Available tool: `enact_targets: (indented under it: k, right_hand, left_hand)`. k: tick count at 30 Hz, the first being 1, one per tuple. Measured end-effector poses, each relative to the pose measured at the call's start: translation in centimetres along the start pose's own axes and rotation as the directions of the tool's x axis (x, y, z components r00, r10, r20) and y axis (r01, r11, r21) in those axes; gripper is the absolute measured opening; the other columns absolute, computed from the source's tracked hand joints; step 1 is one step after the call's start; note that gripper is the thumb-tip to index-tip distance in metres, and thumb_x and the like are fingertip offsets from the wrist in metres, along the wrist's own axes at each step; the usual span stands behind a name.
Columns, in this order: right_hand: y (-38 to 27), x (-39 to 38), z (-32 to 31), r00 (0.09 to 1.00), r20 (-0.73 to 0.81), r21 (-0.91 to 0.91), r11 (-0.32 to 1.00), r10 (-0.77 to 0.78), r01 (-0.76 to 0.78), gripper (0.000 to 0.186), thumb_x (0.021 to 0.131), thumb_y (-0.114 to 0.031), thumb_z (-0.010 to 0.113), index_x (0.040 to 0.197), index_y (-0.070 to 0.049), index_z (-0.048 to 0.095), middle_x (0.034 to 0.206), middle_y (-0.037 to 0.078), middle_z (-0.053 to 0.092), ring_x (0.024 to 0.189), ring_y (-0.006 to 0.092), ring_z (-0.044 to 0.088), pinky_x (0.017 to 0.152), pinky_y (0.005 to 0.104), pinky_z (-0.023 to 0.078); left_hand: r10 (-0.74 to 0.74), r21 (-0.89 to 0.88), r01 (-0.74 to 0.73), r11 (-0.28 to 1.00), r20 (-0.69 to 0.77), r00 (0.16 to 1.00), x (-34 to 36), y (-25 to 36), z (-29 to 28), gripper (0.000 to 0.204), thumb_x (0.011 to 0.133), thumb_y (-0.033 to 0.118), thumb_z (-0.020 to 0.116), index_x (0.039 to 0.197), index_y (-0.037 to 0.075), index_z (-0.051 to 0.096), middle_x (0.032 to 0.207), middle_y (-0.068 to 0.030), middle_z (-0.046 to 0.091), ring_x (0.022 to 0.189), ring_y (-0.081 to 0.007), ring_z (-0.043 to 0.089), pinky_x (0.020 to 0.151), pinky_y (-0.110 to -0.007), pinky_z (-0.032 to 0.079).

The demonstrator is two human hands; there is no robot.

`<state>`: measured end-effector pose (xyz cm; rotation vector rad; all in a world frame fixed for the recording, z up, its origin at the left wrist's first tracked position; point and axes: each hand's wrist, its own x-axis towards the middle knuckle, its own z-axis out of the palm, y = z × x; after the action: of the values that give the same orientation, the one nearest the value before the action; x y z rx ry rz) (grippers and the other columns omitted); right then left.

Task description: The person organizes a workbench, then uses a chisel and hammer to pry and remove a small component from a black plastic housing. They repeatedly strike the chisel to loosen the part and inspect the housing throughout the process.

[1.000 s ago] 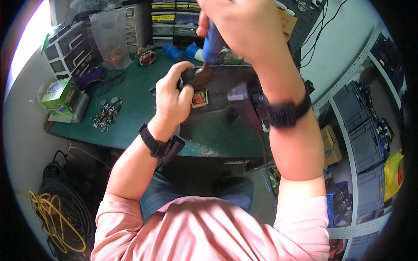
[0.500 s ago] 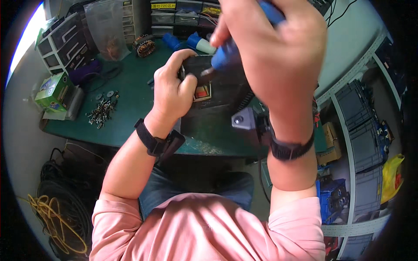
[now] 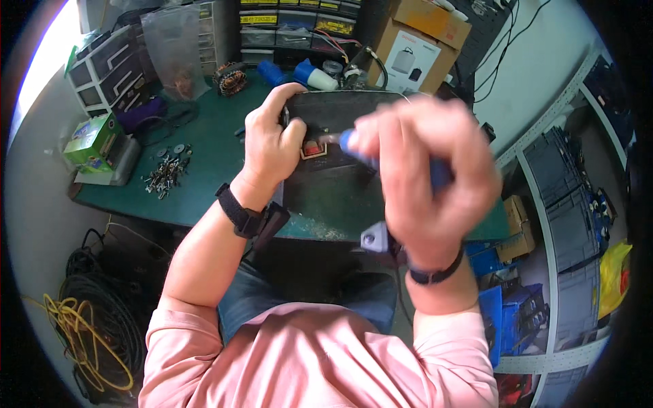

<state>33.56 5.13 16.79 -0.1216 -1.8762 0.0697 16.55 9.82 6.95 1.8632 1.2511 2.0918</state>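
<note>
A dark, boxy case [image 3: 340, 109] lies on the green workbench [image 3: 218, 146] in front of me. My left hand [image 3: 271, 139] grips its left side, fingers curled over the far edge and thumb bent along the near part. Close to that thumb, a small red piece in a pale square frame [image 3: 314, 148] shows on the case. My right hand [image 3: 432, 166], blurred by motion, is closed around a blue-handled screwdriver [image 3: 349, 141]. Its metal shaft points left, with the tip close to the framed red piece; whether it touches is unclear.
Loose screws and washers [image 3: 164, 173] lie at the left, near a green box [image 3: 94, 144]. Farther back are a wire-wound coil [image 3: 230, 80], blue-and-white plugs [image 3: 316, 76], small-parts drawers [image 3: 297, 37] and a cardboard box [image 3: 422, 47]. Shelves with grey crates [image 3: 575, 251] stand at the right.
My right hand has come down and toward me with the screwdriver, whose shaft now lies flatter. The cardboard box behind has come into view. My left hand keeps its grip on the case.
</note>
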Motion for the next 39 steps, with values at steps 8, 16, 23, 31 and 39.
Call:
enact_targets:
  k: [8, 16, 23, 31, 39]
  right_hand:
    - [5.2, 10.4, 3.4, 0.892, 0.254, 0.224, 0.875, 0.374, -0.43, 0.027, 0.09, -0.014, 0.059, 0.07, 0.005, 0.06, 0.052, 0.01, 0.058, 0.045, 0.0155, 0.059, 0.042, 0.0287, 0.046]
    - [3.5, 7.2, 4.0, 0.975, 0.056, 0.105, 0.97, 0.216, -0.221, 0.028, 0.092, -0.012, 0.06, 0.066, 0.0, 0.057, 0.056, 0.006, 0.058, 0.048, 0.0121, 0.056, 0.046, 0.0266, 0.043]
    - [5.4, 7.3, 0.5, 0.926, 0.052, 0.113, 0.919, 0.375, -0.379, 0.027, 0.093, -0.009, 0.057, 0.069, 0.002, 0.056, 0.056, 0.009, 0.06, 0.049, 0.0116, 0.058, 0.046, 0.0248, 0.047]
    - [2.5, 0.3, 0.0, 0.999, 0.013, 0.142, 0.989, 0.039, -0.04, 0.014, 0.095, -0.004, 0.054, 0.082, -0.001, 0.049, 0.071, 0.014, 0.062, 0.062, 0.0201, 0.062, 0.062, 0.0347, 0.055]
    - [3.3, 2.0, -0.5, 0.982, -0.033, 0.121, 0.976, 0.189, -0.183, 0.017, 0.094, -0.004, 0.057, 0.079, 0.0, 0.052, 0.065, 0.01, 0.061, 0.058, 0.0142, 0.06, 0.06, 0.0313, 0.054]
  left_hand:
    - [0.064, 0.045, -0.065, 0.997, 0.034, 0.997, -0.9, 1.8, -0.3, 0.041, 0.069, 0.001, 0.049, 0.108, -0.004, 0.058, 0.081, -0.0203, 0.061, 0.071, -0.03, 0.062, 0.074, -0.032, 0.05]
    - [0.022, -0.016, -0.021, 1.0, 0.059, 0.998, -0.2, 0.1, -0.7, 0.042, 0.068, 0.002, 0.05, 0.109, -0.003, 0.059, 0.082, -0.0209, 0.062, 0.072, -0.0316, 0.063, 0.074, -0.033, 0.05]
    - [0.093, -0.021, -0.093, 0.995, -0.002, 0.996, 0.6, -0.8, 0.0, 0.042, 0.068, 0.001, 0.048, 0.108, -0.003, 0.059, 0.083, -0.0197, 0.063, 0.073, -0.0299, 0.064, 0.074, -0.032, 0.05]
    - [-0.024, 0.007, 0.024, 1.0, -0.012, 1.0, 1.0, -1.2, 0.0, 0.041, 0.069, 0.003, 0.048, 0.108, -0.003, 0.061, 0.082, -0.0194, 0.064, 0.072, -0.029, 0.064, 0.073, -0.032, 0.05]
    - [-0.006, -0.019, 0.005, 1.0, -0.042, 0.999, 0.8, -1.3, 0.2, 0.04, 0.068, 0.003, 0.048, 0.106, -0.003, 0.06, 0.084, -0.0184, 0.064, 0.073, -0.0252, 0.063, 0.076, -0.03, 0.05]
